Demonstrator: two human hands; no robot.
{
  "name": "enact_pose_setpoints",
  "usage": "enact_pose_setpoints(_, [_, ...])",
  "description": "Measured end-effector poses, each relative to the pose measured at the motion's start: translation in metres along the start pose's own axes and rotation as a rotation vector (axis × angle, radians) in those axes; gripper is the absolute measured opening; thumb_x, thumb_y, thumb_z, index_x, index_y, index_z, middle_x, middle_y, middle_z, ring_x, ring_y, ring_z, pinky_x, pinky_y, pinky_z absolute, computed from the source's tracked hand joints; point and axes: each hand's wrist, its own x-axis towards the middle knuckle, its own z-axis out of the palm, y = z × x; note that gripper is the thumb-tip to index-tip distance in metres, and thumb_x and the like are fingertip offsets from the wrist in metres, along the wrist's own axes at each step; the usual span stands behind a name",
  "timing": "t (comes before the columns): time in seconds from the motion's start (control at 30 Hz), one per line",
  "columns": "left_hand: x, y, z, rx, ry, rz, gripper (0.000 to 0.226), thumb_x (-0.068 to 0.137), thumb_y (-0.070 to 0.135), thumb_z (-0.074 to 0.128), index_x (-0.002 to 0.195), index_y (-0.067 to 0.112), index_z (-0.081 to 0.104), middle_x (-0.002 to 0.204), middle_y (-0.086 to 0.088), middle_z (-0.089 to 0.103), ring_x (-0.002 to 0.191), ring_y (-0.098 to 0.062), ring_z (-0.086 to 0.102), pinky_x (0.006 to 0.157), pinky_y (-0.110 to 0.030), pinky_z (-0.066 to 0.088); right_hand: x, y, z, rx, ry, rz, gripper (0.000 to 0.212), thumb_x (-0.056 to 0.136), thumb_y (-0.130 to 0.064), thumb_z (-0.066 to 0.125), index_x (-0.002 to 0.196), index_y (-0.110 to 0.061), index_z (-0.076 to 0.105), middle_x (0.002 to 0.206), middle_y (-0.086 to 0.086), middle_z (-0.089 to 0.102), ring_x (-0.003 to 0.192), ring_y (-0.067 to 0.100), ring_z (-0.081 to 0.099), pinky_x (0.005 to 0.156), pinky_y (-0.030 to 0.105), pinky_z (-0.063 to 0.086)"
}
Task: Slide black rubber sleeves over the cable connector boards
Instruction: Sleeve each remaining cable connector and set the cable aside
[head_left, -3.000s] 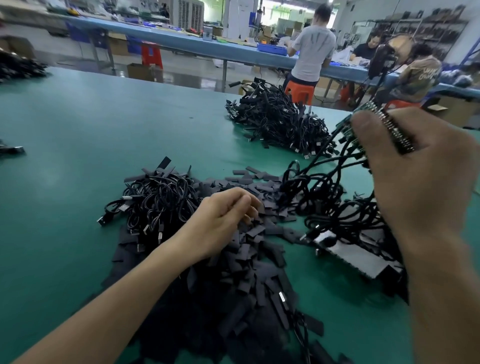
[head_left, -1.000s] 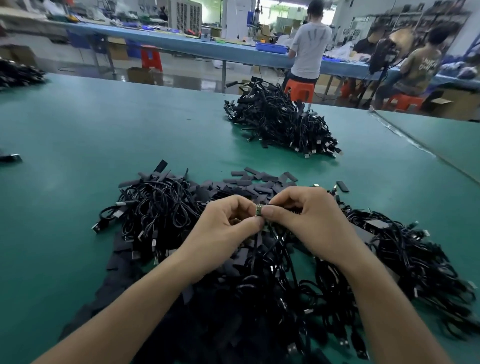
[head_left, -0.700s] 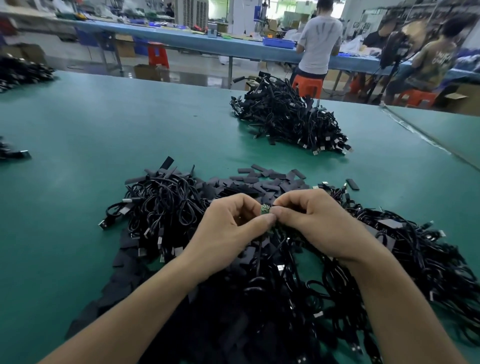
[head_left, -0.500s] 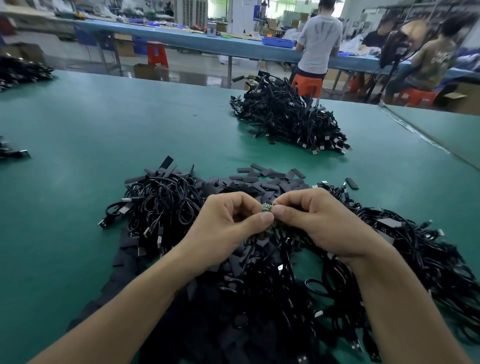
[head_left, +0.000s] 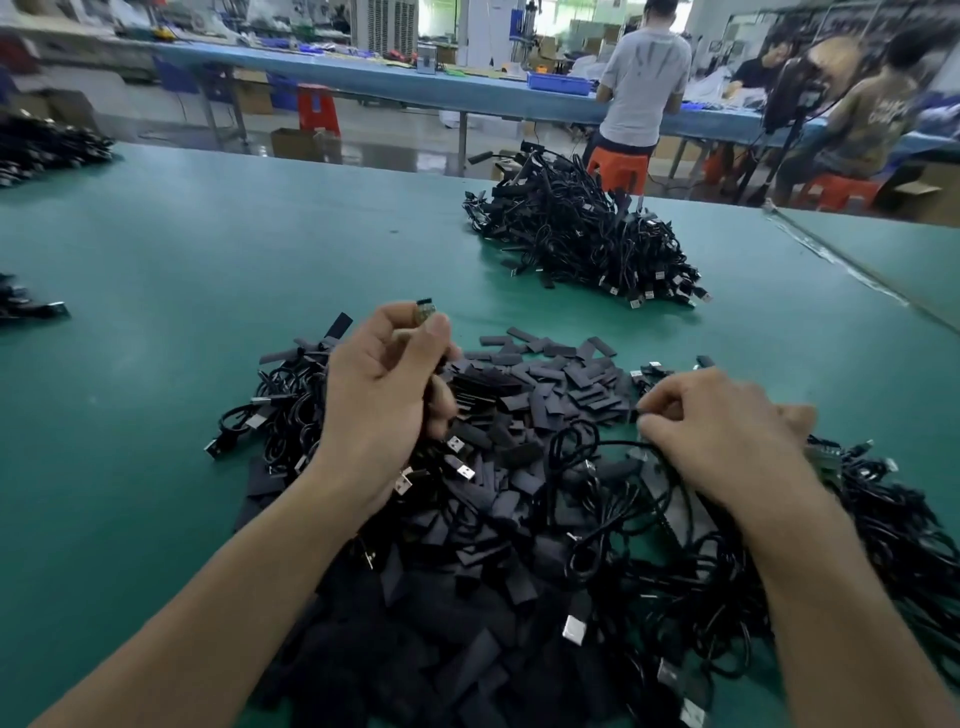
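A: Hands first. The left hand (head_left: 374, 405) is lifted above the pile and pinches a connector board (head_left: 426, 310) btw thumb and forefinger. The board's green tip points up, away from the person.

B: And the right hand (head_left: 727, 431)?

A: Lower, to the right, on the cables (head_left: 597, 519). Its fingers are curled, but if they hold a cable, cannot tell; it is blurred.

B: Where are the loose sleeves (head_left: 545, 384)?

A: On the table (head_left: 208, 249), btw both hands, nearer the right one. So prob. the right hand takes one sleeve and brings it up-left, the opening in line w/ the board's long axis.
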Motion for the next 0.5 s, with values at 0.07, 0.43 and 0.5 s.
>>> enact_pose_setpoints(0.07, [0.001,0.003,-0.002,0.205,0.038,0.118,0.016,0.098,0.023,0.061,0.085,0.03,0.065,0.07,0.009,0.064,0.04,-0.005,0.045,0.039,-0.016,0.037,-0.001,-0.004,0.011,-0.114,-0.088,0.036,0.018,0.091,-0.029,0.064,0.1,-0.044,0.067,0.085,-0.023,0.06,0.08,0.006,0.049,0.077,0.036,0.015])
enact_pose_setpoints(0.43, [-0.002,-0.001,-0.005,0.932,-0.229,0.23,0.037,0.1,0.015,0.056,0.136,0.021,0.06,0.094,0.018,0.06,0.085,0.005,0.057,0.079,0.002,0.037,-0.007,-0.032,0.036,0.385,-0.235,-0.434,0.034,0.096,0.0,0.052,0.112,-0.021,0.074,0.109,-0.005,0.071,0.1,0.006,0.063,0.091,0.015,0.048])
enact_pose_setpoints(0.5, [-0.005,-0.008,-0.003,0.868,-0.277,0.189,0.039,0.097,0.014,0.061,0.135,0.023,0.06,0.088,0.018,0.064,0.078,0.003,0.062,0.073,-0.004,0.046,-0.006,-0.027,0.045,0.305,-0.323,-0.372,0.032,0.097,-0.005,0.052,0.113,-0.024,0.073,0.109,-0.003,0.071,0.099,0.009,0.064,0.086,0.019,0.05])
